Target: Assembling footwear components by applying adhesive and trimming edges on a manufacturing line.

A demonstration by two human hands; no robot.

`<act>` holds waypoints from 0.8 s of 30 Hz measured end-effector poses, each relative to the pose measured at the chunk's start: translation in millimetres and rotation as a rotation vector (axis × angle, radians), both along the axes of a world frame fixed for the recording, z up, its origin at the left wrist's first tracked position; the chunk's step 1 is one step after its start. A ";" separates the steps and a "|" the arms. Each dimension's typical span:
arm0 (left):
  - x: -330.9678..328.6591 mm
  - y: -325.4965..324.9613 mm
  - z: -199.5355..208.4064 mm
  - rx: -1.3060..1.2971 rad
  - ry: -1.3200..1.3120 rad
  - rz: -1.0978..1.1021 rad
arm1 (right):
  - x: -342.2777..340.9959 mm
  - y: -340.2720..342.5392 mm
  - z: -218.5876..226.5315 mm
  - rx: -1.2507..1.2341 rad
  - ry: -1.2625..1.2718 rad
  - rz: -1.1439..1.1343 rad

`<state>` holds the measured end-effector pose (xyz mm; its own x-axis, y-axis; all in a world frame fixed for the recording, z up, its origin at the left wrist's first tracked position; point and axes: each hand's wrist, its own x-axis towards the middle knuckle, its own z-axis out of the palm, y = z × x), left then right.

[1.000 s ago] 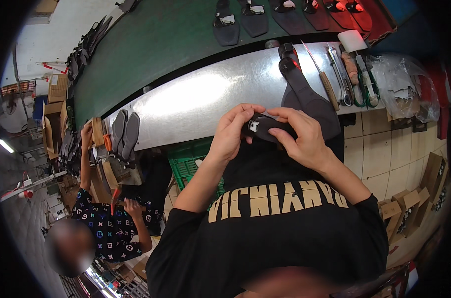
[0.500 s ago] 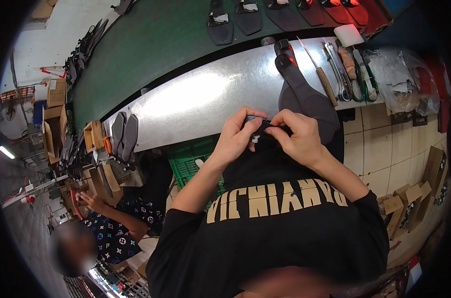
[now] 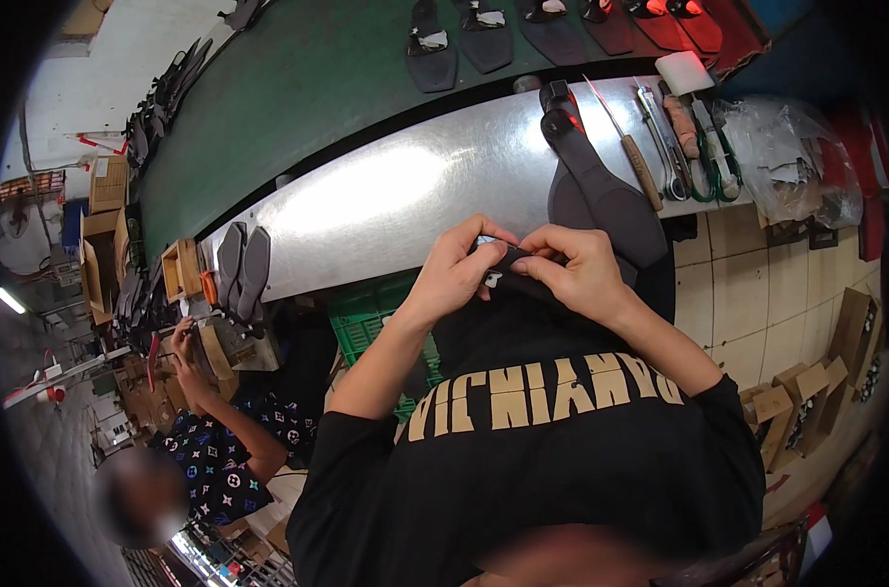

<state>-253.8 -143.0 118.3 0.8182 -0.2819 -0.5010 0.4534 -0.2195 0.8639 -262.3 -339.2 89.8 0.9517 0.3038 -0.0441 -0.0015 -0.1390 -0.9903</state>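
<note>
Close to my body at the front edge of the metal bench, my left hand (image 3: 458, 274) and my right hand (image 3: 583, 266) pinch a small black sandal strap (image 3: 509, 258) between thumbs and fingers. A white bit (image 3: 493, 280) shows beneath my left fingers. Much of the strap is hidden by my fingers and merges with my black shirt. Just beyond my right hand, two dark sandal soles (image 3: 601, 181) lie crossed on the bench, their ends overhanging its front edge; the upper one has a black strap at its far end.
Right on the metal bench (image 3: 483, 147) lie an awl (image 3: 640, 166), scissors (image 3: 723, 166), other hand tools and a plastic bag (image 3: 792, 166). Several sandals (image 3: 488, 39) line the green belt (image 3: 297, 88). A green crate (image 3: 366, 323) sits below. A co-worker (image 3: 229, 440) works at left.
My hands have drawn slightly closer together, and the strap has turned a little between my fingers. The co-worker's hands have risen. The soles on the bench stay where they were.
</note>
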 end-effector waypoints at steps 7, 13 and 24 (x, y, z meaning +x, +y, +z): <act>3.7 8.2 10.6 -0.119 0.157 -0.064 | 17.8 -13.3 2.6 0.257 0.372 0.256; 0.8 27.4 -1.1 -0.433 0.044 0.142 | 55.2 -35.2 31.7 0.142 0.241 0.320; -2.8 61.3 -42.0 -0.860 0.374 1.024 | 95.0 -73.7 -40.3 -0.834 -0.512 -0.311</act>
